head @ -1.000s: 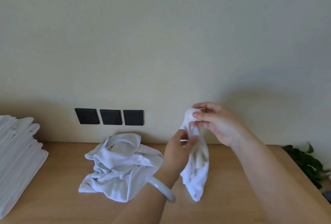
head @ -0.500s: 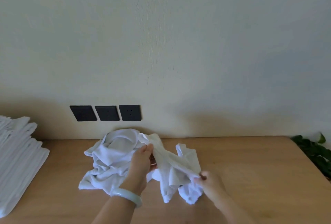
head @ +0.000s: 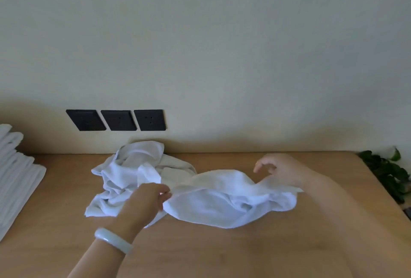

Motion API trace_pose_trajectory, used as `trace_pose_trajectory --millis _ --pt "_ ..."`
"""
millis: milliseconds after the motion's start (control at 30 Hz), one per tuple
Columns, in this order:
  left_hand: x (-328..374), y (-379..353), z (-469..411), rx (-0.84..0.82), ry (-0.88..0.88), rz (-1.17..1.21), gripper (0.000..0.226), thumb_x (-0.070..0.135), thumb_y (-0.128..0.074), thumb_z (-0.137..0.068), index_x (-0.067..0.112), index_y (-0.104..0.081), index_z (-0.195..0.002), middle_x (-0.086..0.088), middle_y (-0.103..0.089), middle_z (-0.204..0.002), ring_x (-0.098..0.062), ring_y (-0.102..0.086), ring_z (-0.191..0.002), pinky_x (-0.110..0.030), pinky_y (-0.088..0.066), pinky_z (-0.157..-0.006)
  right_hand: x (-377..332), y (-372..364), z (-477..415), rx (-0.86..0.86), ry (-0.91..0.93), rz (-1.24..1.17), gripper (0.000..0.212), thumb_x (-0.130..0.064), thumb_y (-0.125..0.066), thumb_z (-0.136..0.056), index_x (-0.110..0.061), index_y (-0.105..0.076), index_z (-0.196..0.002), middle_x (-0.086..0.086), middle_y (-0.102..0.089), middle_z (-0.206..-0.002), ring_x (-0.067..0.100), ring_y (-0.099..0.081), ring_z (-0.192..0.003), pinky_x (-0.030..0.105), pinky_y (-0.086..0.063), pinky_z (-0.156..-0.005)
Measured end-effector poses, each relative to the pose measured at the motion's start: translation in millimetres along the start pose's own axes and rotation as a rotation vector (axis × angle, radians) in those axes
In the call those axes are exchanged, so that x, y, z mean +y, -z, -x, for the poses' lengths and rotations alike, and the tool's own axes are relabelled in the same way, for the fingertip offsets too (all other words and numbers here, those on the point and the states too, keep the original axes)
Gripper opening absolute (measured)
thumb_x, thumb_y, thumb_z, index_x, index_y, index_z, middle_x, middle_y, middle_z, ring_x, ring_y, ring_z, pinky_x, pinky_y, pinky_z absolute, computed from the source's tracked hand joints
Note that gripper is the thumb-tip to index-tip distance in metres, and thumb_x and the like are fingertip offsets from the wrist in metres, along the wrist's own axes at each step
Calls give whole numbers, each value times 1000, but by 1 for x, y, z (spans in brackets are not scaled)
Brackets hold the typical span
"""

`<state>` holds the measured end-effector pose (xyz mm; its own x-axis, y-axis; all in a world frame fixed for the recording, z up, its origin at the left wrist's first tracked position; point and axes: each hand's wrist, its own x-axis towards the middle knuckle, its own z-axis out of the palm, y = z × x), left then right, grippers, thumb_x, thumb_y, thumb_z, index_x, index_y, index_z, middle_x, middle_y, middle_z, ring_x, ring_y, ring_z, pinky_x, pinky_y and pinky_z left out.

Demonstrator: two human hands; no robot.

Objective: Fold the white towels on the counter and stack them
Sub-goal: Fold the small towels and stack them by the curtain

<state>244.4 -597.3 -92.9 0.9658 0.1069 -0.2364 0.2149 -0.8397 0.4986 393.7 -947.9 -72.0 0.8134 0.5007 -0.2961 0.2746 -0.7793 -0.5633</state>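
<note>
Head view: a towel (head: pixel 213 206) lies half-spread mid-counter (head: pixel 244 251), its near hem sagging in a curve. The left hand (head: pixel 144 200) pinches the towel's 9 o'clock edge between thumb and fingers. The right hand (head: pixel 282 171) sits at its 2 o'clock edge, fingers loosely curled and blurred; whether it grips the cloth, I cannot tell. A crumpled towel (head: pixel 124 173) touches it at 10 o'clock, near the wall. The stack (head: pixel 17 177) sits at the counter's 9 o'clock edge, well apart. A plant (head: pixel 387 171) stands by the 3 o'clock edge. Bare wood runs from 4 to 7 o'clock.
</note>
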Motion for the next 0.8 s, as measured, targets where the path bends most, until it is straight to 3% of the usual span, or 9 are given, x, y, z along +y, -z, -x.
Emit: trace_pose_trajectory --millis 67,133,267,333,433,567,633,700,800 --pt "-20 -39 10 -154 110 76 18 15 -59 -93 21 -71 -82 7 -63 -66 -1 -57 -55 -14 -45 -60 26 -45 2 206 -177 -156 37 5 -55 -84 -29 -68 -91 -2 -67 -103 17 -62 -100 27 -47 -88" --pt "-43 -71 24 -216 230 118 18 14 -61 -88 26 -71 -78 8 -66 -77 -4 -61 -71 -18 -49 -70 50 -89 16 398 -442 -447 32 7 -55 -87 -23 -67 -85 3 -67 -95 22 -63 -89 34 -51 -85" --pt "-71 -98 38 -138 463 352 17 11 -70 -83 27 -64 -83 4 -70 -86 -17 -65 -75 -39 -55 -83 84 -138 48 551 -870 -1102 16 13 -49 -92 3 -61 -91 16 -60 -84 23 -57 -68 29 -57 -52" --pt "-72 -102 33 -47 549 481 11 18 -71 -85 20 -64 -93 0 -70 -89 -23 -68 -79 -45 -56 -84 95 -140 50 586 -897 -1317 10 10 -52 -94 4 -59 -94 18 -61 -87 23 -60 -72 26 -58 -47" --pt "-58 -99 18 93 610 644 25 25 -70 -83 13 -59 -101 -5 -67 -93 -29 -66 -86 -47 -54 -87 104 -129 37 668 -848 -1507 3 5 -56 -95 5 -59 -96 18 -65 -86 23 -65 -75 26 -58 -48" --pt "-29 -90 0 218 603 642 24 15 -67 -88 12 -50 -105 -3 -63 -92 -22 -63 -85 -36 -48 -73 114 -110 7 664 -827 -1565 4 2 -57 -95 6 -58 -97 12 -71 -61 14 -71 -55 23 -56 -46" --pt "-24 -88 -6 281 567 660 35 12 -69 -87 13 -45 -113 -2 -58 -102 -17 -61 -84 -33 -45 -73 118 -105 -8 636 -864 -1564 3 1 -57 -95 5 -57 -95 13 -69 -59 13 -68 -47 22 -53 -41" --pt "-22 -88 -9 361 540 613 45 10 -73 -84 13 -39 -113 -5 -46 -111 -21 -57 -90 -36 -45 -83 122 -103 -18 616 -925 -1610 7 -3 -58 -96 1 -56 -90 15 -67 -78 15 -67 -47 23 -51 -37" --pt "-23 -88 -16 443 483 450 48 14 -77 -80 14 -34 -102 -6 -37 -109 -24 -43 -100 -38 -43 -92 128 -98 -29 620 -1017 -1681 12 -19 -61 -96 -9 -55 -100 4 -57 -100 17 -59 -72 19 -48 -36"
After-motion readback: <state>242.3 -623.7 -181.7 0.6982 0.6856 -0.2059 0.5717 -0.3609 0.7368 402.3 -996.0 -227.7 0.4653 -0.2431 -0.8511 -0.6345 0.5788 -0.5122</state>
